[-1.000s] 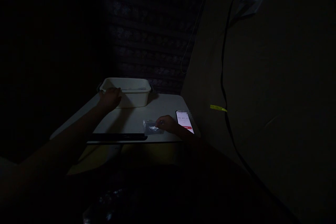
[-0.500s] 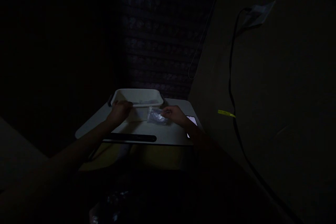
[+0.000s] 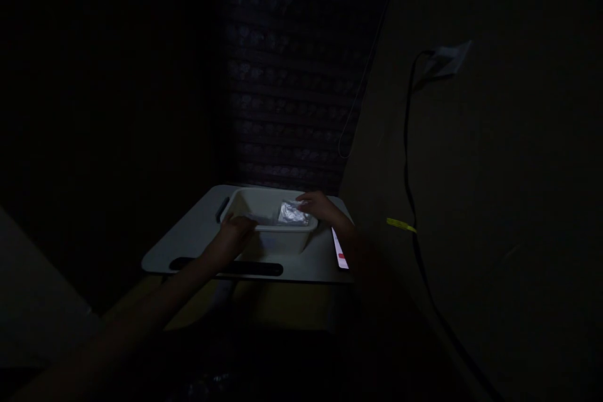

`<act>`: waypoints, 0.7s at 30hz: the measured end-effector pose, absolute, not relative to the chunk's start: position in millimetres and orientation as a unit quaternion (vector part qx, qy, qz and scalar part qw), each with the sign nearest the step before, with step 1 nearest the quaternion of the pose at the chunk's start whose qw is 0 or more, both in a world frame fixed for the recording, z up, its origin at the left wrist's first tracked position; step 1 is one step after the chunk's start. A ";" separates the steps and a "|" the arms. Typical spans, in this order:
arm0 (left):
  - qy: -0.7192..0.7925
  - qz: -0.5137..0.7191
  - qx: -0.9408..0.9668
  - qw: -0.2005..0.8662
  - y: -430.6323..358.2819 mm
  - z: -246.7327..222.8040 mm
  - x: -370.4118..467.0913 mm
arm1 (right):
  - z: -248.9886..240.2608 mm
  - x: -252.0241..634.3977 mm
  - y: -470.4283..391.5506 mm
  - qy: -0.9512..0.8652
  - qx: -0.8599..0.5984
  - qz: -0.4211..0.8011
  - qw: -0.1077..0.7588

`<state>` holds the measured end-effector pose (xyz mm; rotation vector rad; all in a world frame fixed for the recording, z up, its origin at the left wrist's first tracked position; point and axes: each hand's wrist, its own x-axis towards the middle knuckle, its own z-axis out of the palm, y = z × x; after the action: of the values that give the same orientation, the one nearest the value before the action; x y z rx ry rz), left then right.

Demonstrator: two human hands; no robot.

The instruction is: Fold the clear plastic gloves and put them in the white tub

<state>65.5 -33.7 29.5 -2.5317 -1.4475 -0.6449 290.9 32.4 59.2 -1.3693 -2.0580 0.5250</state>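
Note:
The scene is very dim. A white plastic bin point(image 3: 282, 242) with dark side handles stands on a small white table point(image 3: 181, 235). My left hand point(image 3: 235, 233) is closed over its front left rim. In my right hand point(image 3: 319, 205), fingers pinch the edge of a shiny clear plastic bag point(image 3: 292, 213). That bag is within the bin's opening, toward the right side; whether it touches the bottom I cannot tell. Something pale lies inside the bin near my left fingertips, too dark to name.
A phone with a lit screen point(image 3: 340, 250) lies at the table's right edge, beside my right forearm. A dark slot strip point(image 3: 254, 268) runs along the front edge. A black cable point(image 3: 406, 157) with a yellow tag point(image 3: 400, 224) hangs from a wall outlet point(image 3: 450, 59).
My right hand has moved the plastic bag from in front of the bin up into its opening. The bin now sits further right and nearer on the table, my left hand still at its rim.

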 end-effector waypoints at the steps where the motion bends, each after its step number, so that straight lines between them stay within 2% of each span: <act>1: -0.480 -0.212 -0.848 0.076 -33.7 29.3 65.9 | 58.6 291.5 32.6 -0.784 -0.519 0.194 0.280; 5: -0.457 -0.204 -0.861 0.091 -34.7 26.7 62.5 | 61.9 293.6 27.0 -0.798 -0.543 0.141 0.220; 8: -0.444 -0.198 -0.867 0.111 -37.4 24.7 60.7 | 66.7 290.3 19.6 -0.812 -0.520 0.087 0.251; 10: -0.435 -0.200 -0.869 0.128 -39.5 24.1 60.8 | 67.3 284.9 14.1 -0.831 -0.482 0.099 0.261; 14: -0.426 -0.229 -0.861 0.160 -47.0 27.3 57.8 | 62.8 275.8 0.0 -0.842 -0.457 0.181 0.221; 21: -0.533 -0.318 -0.770 0.148 -80.9 42.6 20.3 | 63.7 326.8 -41.0 -0.790 -0.497 0.036 0.357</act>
<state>20.3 -80.9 42.6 -2.2150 -1.5341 -0.9149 326.8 -41.0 63.7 -1.2822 -2.0406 0.0939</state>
